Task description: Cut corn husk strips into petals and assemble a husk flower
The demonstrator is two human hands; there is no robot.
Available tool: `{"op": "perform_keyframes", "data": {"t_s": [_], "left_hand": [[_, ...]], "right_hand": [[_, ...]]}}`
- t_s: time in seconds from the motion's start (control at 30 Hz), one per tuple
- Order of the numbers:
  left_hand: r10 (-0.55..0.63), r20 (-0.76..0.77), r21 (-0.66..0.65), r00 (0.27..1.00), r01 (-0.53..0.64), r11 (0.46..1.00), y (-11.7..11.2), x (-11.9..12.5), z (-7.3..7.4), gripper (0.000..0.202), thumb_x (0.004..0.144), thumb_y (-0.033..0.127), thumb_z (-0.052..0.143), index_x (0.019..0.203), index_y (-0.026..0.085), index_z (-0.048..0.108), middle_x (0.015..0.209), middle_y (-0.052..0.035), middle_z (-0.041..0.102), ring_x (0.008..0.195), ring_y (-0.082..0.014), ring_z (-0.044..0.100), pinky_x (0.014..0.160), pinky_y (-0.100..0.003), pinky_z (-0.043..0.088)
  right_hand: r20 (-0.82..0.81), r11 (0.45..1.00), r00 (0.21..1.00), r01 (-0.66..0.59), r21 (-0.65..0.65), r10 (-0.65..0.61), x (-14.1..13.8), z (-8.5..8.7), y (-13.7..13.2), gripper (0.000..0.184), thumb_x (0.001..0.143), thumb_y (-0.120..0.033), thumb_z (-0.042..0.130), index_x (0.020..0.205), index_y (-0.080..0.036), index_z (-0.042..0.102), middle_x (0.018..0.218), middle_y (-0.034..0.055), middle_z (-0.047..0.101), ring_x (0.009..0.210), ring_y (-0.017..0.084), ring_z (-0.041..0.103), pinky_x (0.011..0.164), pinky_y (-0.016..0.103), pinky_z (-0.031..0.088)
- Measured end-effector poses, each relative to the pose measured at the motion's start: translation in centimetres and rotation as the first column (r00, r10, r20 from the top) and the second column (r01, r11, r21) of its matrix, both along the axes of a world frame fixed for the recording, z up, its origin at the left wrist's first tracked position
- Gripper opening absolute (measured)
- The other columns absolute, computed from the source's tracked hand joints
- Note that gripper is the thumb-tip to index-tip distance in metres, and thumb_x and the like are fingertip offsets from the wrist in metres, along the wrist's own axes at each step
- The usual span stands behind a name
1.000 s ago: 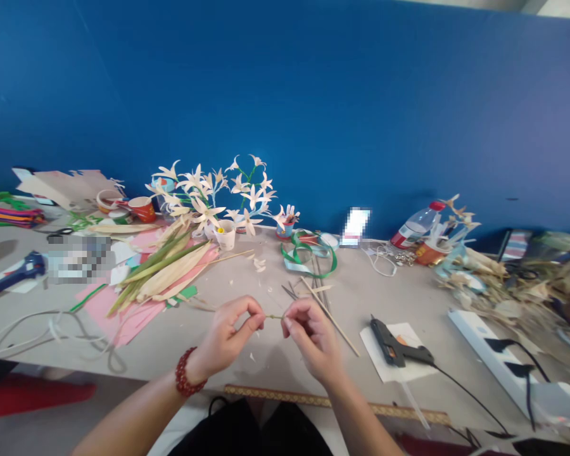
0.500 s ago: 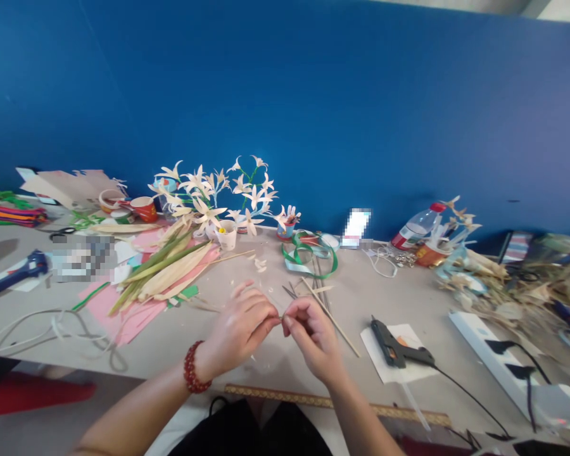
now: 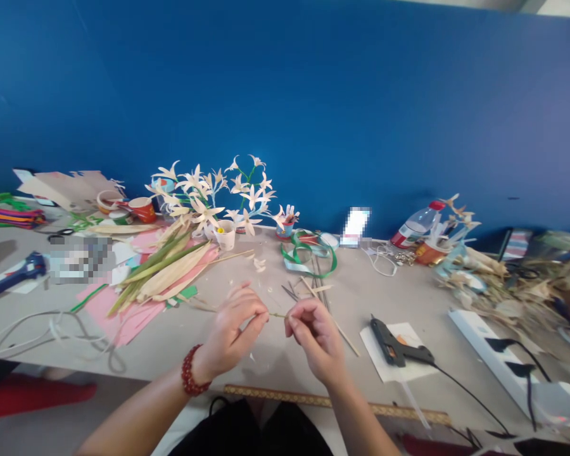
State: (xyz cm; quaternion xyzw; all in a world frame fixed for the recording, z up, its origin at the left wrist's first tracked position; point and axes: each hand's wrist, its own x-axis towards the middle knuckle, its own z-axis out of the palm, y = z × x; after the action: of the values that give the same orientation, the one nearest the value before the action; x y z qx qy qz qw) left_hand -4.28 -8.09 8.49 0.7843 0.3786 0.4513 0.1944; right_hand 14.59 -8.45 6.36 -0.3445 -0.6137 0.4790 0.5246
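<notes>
A thin greenish stem (image 3: 277, 315) runs level between my two hands, above the front part of the table. My left hand (image 3: 241, 322), with a red bead bracelet (image 3: 192, 370) at the wrist, pinches it between thumb and forefinger. The other end is in the closed fingertips of my right hand (image 3: 317, 337). A short gap parts the hands, and only that bit of the stem shows clearly. Just beyond my right hand lie thin sticks (image 3: 339, 329) and dark rods. Small pale scraps (image 3: 259, 265) are scattered behind my left hand.
Corn husks (image 3: 171, 278) lie on pink paper at left. Pale husk flowers (image 3: 204, 212) stand in cups behind. Green ribbon (image 3: 331, 263) is coiled at centre back. A black glue gun (image 3: 394, 345) and a white power strip (image 3: 484, 361) with cords are at right.
My hands have drawn apart, the left moving a little leftward and the right slightly to the right. More of the stem now shows between the fingertips.
</notes>
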Motion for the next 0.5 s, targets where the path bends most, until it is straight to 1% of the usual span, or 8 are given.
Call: {"op": "perform_keyframes", "data": {"t_s": [0.13,0.2,0.27,0.33,0.4,0.5], "left_hand": [[0.009,0.044,-0.068,0.999,-0.006,0.998,-0.06,-0.36,-0.37,0.024,0.093,0.018,0.045,0.073,0.018,0.056,0.071,-0.0002,0.058,0.073,-0.0139,0.056,0.103,-0.040,0.036],[0.012,0.033,-0.090,0.999,-0.009,0.996,-0.03,-0.65,-0.35,0.020,0.094,0.019,0.045,0.079,0.018,0.059,0.076,-0.0016,0.062,0.077,-0.0151,0.059,0.103,-0.040,0.037],[0.035,-0.006,-0.038,0.999,-0.035,0.999,0.03,-0.88,-0.22,0.012,0.091,0.020,0.050,0.095,0.019,0.062,0.090,-0.0046,0.067,0.089,-0.0178,0.061,0.106,-0.043,0.034],[0.065,-0.079,0.069,0.995,-0.059,0.996,0.12,-0.92,-0.06,0.020,0.087,0.021,0.057,0.107,0.020,0.061,0.102,-0.0062,0.068,0.100,-0.0204,0.060,0.109,-0.046,0.029],[0.089,-0.152,0.160,0.984,-0.064,0.985,0.25,-0.71,0.06,0.019,0.086,0.019,0.060,0.104,0.023,0.064,0.100,-0.0044,0.069,0.099,-0.0202,0.060,0.111,-0.048,0.025],[0.114,-0.184,0.224,0.976,-0.072,0.972,0.46,-0.23,0.12,0.014,0.088,0.015,0.057,0.094,0.023,0.067,0.088,-0.0012,0.070,0.090,-0.0170,0.061,0.111,-0.047,0.025]], "right_hand": [[0.000,1.000,1.000,0.007,0.010,-0.007,-0.11,-0.28,-0.02,0.007,0.094,-0.028,0.052,0.090,-0.022,0.050,0.073,-0.0015,0.054,0.064,0.012,0.051,0.057,0.024,0.037],[0.006,1.000,1.000,0.008,-0.020,-0.008,0.01,-0.32,0.05,0.007,0.094,-0.028,0.052,0.091,-0.022,0.049,0.072,-0.0021,0.053,0.062,0.012,0.050,0.055,0.023,0.035],[0.008,0.999,1.000,0.005,-0.053,-0.005,0.14,-0.29,0.16,0.007,0.095,-0.029,0.051,0.093,-0.022,0.049,0.071,-0.0025,0.053,0.060,0.011,0.048,0.053,0.023,0.033],[0.003,0.998,1.000,-0.006,-0.069,0.006,0.17,-0.21,0.24,0.008,0.095,-0.030,0.051,0.096,-0.022,0.049,0.072,-0.0023,0.053,0.060,0.011,0.048,0.052,0.023,0.032],[0.002,0.998,1.000,-0.020,-0.064,0.020,0.08,-0.09,0.26,0.009,0.095,-0.031,0.052,0.096,-0.022,0.049,0.072,-0.0018,0.054,0.061,0.011,0.048,0.052,0.023,0.032],[0.012,0.998,1.000,-0.027,-0.050,0.028,-0.01,0.06,0.19,0.011,0.095,-0.032,0.052,0.097,-0.022,0.050,0.071,-0.0013,0.055,0.061,0.012,0.049,0.052,0.024,0.033]]}}
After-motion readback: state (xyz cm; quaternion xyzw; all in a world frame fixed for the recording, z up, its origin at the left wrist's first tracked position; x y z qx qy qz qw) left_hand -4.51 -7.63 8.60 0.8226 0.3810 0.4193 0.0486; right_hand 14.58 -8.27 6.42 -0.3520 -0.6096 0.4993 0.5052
